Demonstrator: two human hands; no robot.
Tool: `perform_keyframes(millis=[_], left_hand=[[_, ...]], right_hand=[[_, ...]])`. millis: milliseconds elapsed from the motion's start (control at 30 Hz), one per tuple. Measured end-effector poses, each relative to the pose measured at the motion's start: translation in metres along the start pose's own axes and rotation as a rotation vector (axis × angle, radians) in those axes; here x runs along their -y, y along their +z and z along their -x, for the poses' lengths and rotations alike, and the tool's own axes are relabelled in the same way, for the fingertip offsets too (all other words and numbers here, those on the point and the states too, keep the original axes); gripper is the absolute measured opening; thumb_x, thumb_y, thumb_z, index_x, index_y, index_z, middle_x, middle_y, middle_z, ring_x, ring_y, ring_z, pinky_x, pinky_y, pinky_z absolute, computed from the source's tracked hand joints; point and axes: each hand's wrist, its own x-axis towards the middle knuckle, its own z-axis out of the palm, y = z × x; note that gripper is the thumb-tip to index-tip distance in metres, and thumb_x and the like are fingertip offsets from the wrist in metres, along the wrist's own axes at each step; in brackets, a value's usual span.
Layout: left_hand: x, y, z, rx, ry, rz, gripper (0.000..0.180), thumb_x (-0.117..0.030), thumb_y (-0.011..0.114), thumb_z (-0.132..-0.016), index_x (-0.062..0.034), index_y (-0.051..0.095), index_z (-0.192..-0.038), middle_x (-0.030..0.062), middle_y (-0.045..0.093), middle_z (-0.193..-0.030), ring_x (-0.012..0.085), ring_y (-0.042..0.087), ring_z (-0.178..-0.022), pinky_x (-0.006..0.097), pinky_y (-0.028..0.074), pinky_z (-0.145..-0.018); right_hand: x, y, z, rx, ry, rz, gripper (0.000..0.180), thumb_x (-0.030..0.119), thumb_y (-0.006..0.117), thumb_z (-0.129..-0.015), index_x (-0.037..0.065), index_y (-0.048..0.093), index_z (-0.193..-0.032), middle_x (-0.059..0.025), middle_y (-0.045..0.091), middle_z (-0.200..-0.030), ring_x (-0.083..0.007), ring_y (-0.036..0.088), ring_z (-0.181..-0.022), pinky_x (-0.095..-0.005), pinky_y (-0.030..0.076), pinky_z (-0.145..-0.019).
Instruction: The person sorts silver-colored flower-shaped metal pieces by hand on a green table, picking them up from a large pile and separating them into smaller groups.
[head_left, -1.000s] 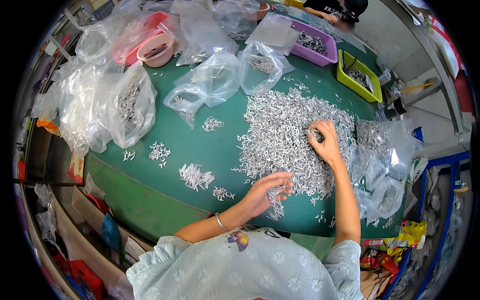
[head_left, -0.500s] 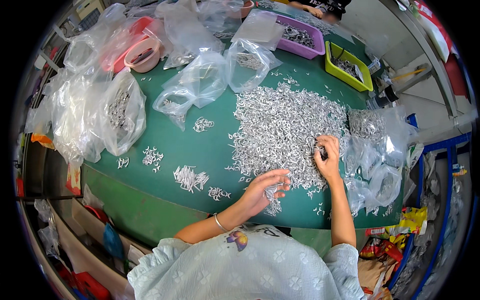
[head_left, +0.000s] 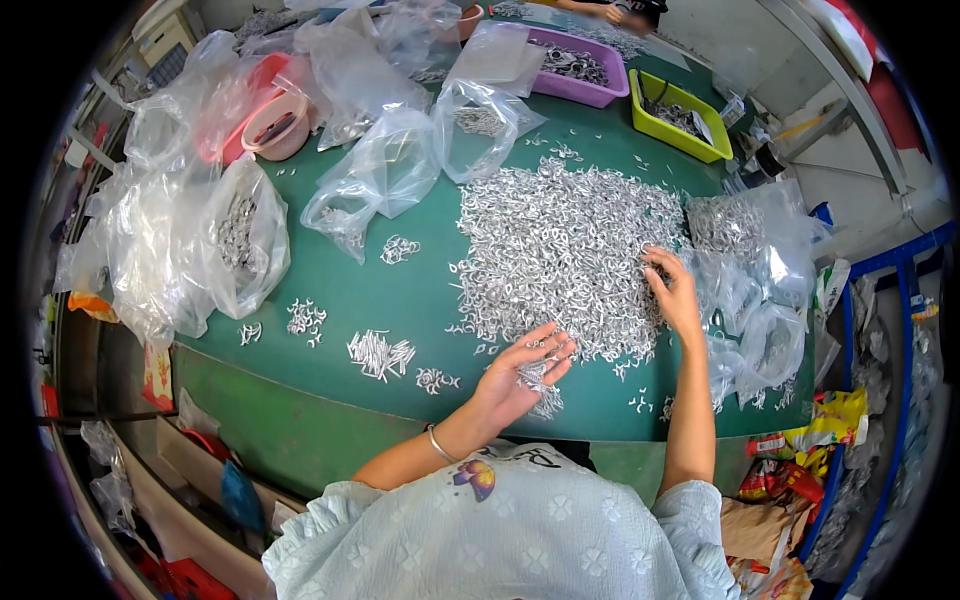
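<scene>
A large heap of small silver metal parts (head_left: 570,250) covers the middle of the green table (head_left: 420,300). My left hand (head_left: 520,375) lies palm up at the heap's near edge, cupping a small bunch of the parts. My right hand (head_left: 672,290) rests on the heap's right side, fingers down among the parts. Small sorted clusters of parts (head_left: 380,352) lie to the left of my left hand.
Clear plastic bags (head_left: 215,240) holding metal parts crowd the left and far side; more bags (head_left: 760,290) sit at the right. A purple tray (head_left: 580,70), a yellow tray (head_left: 682,118) and a pink bowl (head_left: 275,125) stand at the back. Another person's hands (head_left: 610,12) are at the far edge.
My right hand slid from the upper right of the heap down to its right edge. My left hand stayed near the front edge, holding parts.
</scene>
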Motion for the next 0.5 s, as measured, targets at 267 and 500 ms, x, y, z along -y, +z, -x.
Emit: perform_keyframes(millis=[267,500], left_hand=[[0.010,-0.009,-0.005,0.014,-0.075,0.106,0.041,0.002,0.056,-0.087,-0.0054,0.049,-0.127,0.0117,0.058,-0.111,0.0244,0.058,-0.104,0.037,0.050,-0.090],[0.008,-0.009,-0.005,-0.007,-0.091,0.138,0.041,-0.001,0.058,-0.086,-0.0076,0.051,-0.125,0.0088,0.057,-0.100,0.0211,0.056,-0.094,0.034,0.048,-0.080]], right_hand=[[0.028,0.010,0.048,0.000,-0.022,0.206,0.053,0.023,0.073,-0.080,0.005,0.055,-0.127,-0.0133,0.047,-0.139,-0.0343,0.043,-0.128,-0.0419,0.033,-0.108],[0.025,-0.009,0.076,0.110,0.014,0.063,0.033,0.018,0.073,-0.080,0.003,0.065,-0.108,-0.0103,0.051,-0.137,-0.0314,0.045,-0.126,-0.0407,0.036,-0.106]])
